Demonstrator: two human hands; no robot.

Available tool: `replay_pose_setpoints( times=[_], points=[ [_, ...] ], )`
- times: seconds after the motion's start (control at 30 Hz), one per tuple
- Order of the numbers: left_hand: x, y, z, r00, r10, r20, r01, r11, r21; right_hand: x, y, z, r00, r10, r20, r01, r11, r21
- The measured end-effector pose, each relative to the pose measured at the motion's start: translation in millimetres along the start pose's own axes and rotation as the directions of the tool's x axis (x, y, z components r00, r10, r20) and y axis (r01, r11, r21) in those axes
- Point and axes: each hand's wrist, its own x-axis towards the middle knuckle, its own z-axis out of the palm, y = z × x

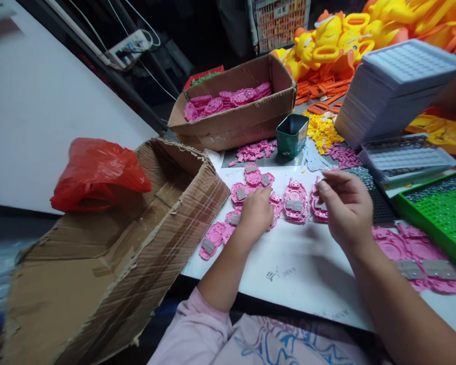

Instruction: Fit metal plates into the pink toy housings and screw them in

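My left hand [256, 213] rests over a cluster of pink plastic casings, its fingers curled down; what they grip is hidden beneath them. A pink casing [276, 209] shows right beside those fingers. My right hand [347, 210] is raised, with thumb and fingertips drawn together; anything between them is too small to make out. Below its fingertips lies a partly covered pink casing [319, 205]. Between both hands a pink casing with a grey metal plate [295, 202] lies on the white table surface [304, 263]. Further such casings [213, 241] lie left of my left hand.
An opened cardboard box [175, 238] stands at the left, a red plastic bag [99, 175] on it. Behind are a box [228, 129] of pink casings, a green tin [292, 136] and stacked white trays [395, 91]. A green tray [441, 213] of small metal parts sits right.
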Motion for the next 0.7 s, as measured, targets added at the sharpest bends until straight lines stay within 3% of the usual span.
replay_pose_setpoints(
  times=[0.07, 0.2, 0.3, 0.47, 0.53, 0.6, 0.7],
  points=[
    [3, -1, 5.1, 1.0, -0.022, -0.005, 0.022, 1.0, 0.002, -3, 3, -1, 0.996, -0.017, 0.086, 0.026, 0.995, -0.098],
    [13, 7, 13.4, 0.997, -0.07, -0.011, 0.07, 0.997, -0.023, -6, 6, -5, 0.942, -0.197, 0.27, 0.286, 0.894, -0.344],
    [14, 15, 7.8, 0.997, -0.08, -0.022, 0.079, 0.995, -0.062, -5, 8, -8, 0.897, -0.268, 0.352, 0.406, 0.814, -0.414],
    [-25, 4, -24.3, 0.995, -0.049, -0.087, 0.04, 0.994, -0.098, -6, 12, -10, 0.913, -0.22, 0.343, 0.366, 0.814, -0.451],
    [-51, -9, -34.8, 0.977, -0.143, -0.156, 0.151, 0.988, 0.039, -9, 9, -9, 0.93, -0.193, 0.314, 0.322, 0.839, -0.439],
    [-74, -24, -39.1, 0.948, -0.288, -0.137, 0.308, 0.939, 0.152, -13, 0, -7, 0.942, -0.171, 0.287, 0.285, 0.859, -0.425],
    [-92, -40, -35.9, 0.937, -0.344, -0.067, 0.35, 0.908, 0.233, -16, -21, -10, 0.958, -0.163, 0.234, 0.252, 0.867, -0.431]
  ],
)
